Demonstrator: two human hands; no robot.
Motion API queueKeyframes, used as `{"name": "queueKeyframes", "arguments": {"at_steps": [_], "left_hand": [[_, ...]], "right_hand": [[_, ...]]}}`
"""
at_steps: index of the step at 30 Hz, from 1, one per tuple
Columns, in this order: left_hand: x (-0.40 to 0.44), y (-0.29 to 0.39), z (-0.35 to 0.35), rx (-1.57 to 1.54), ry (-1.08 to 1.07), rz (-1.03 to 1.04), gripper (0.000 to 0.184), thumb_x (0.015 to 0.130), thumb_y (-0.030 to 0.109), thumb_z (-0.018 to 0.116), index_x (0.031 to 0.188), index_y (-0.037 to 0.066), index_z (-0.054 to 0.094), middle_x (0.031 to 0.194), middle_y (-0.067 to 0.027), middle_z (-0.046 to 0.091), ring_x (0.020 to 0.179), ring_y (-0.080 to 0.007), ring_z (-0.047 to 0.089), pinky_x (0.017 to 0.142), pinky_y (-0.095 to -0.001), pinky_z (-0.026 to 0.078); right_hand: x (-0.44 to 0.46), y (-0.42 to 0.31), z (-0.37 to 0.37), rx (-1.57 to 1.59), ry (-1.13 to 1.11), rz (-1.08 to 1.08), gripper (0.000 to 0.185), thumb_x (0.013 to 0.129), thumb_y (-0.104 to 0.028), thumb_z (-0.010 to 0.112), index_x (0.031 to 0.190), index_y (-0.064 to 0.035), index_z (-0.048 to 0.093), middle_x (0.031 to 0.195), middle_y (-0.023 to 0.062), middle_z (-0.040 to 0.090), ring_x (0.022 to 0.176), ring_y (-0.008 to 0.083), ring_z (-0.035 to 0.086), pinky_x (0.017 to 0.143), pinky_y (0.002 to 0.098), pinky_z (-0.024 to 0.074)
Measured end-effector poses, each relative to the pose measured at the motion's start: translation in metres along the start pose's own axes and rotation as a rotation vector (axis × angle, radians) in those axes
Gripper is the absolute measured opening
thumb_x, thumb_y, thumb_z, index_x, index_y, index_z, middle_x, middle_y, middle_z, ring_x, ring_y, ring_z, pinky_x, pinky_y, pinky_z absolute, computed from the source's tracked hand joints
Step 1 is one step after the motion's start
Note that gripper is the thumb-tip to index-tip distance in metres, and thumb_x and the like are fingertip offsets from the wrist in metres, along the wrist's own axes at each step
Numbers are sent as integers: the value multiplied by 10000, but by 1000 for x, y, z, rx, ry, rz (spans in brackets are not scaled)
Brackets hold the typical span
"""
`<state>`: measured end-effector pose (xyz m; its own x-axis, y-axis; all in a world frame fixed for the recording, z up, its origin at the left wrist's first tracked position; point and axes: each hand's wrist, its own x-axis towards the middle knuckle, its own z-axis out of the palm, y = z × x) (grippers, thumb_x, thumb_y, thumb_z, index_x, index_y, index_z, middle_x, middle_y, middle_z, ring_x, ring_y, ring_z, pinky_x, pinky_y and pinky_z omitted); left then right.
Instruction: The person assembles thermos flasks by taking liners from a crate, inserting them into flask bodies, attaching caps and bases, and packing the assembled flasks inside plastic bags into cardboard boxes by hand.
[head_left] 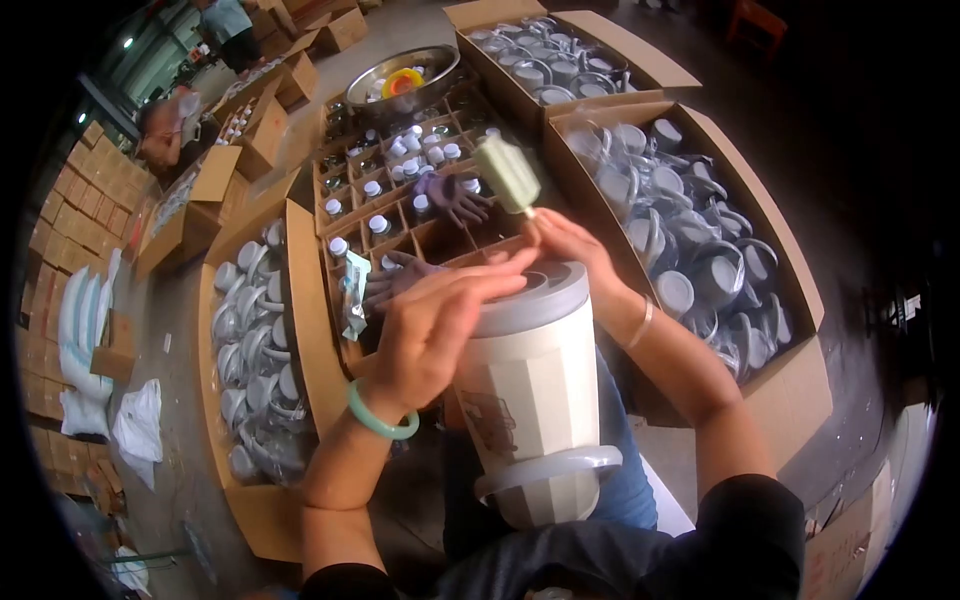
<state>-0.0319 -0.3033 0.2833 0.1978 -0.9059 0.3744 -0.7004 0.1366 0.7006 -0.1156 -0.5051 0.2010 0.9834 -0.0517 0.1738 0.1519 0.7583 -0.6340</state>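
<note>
A large cream container with a grey lid stands upright against the lap, a grey ring around its lower part. My left hand, a pale green bangle at its wrist, rests on the lid's left side with fingers stretched across the top. Behind the lid, my right hand pinches the stick of a pale green ice pop. A purple glove and a torn light-blue wrapper lie on the divided box just beyond.
Cartons of wrapped grey-lidded items stand at left, right and back right. A divided box holds white-capped bottles; a metal bowl sits on it. Two people are at the upper left.
</note>
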Motion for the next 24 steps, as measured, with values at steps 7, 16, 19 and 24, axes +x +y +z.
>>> {"name": "queueKeyframes", "arguments": {"at_steps": [7, 16, 19, 24], "left_hand": [[-14, -87, 36, -1145, 253, -334, 641, 1010, 469, 204, 1438, 13, 341, 1414, -173, 448, 1316, -250, 421, 1119, -388, 304], [-17, -73, 45, -1231, 192, -379, 836, 960, 647, 138, 1206, -48, 533, 1342, -166, 504, 1205, -268, 506, 1070, -398, 372], [-24, -65, 30, -578, 248, -330, 840, 973, 623, 122, 1130, -36, 620, 1128, -160, 649, 1070, -277, 609, 951, -367, 446], [-21, -6, -3, 18, 77, -214, 710, 1034, 450, 130, 1161, -75, 590, 1128, -194, 646, 1103, -264, 599, 981, -348, 431]], "right_hand": [[-42, -34, 93, -625, 137, -306, 255, 1048, -233, 324, 976, -20, 446, 1184, 260, 602, 1169, 274, 566, 1005, 357, 424], [-27, -16, 29, -559, 116, -186, 257, 1038, -284, 372, 923, -62, 429, 1062, 263, 656, 986, 216, 641, 834, 275, 489], [-23, 3, 5, -204, 94, -123, 250, 1035, -269, 375, 926, -55, 444, 1021, 223, 659, 977, 273, 661, 820, 327, 532], [-12, 18, -8, -163, 156, -26, 214, 1017, -254, 404, 947, -59, 456, 1005, 264, 667, 929, 287, 674, 798, 338, 545]]}}
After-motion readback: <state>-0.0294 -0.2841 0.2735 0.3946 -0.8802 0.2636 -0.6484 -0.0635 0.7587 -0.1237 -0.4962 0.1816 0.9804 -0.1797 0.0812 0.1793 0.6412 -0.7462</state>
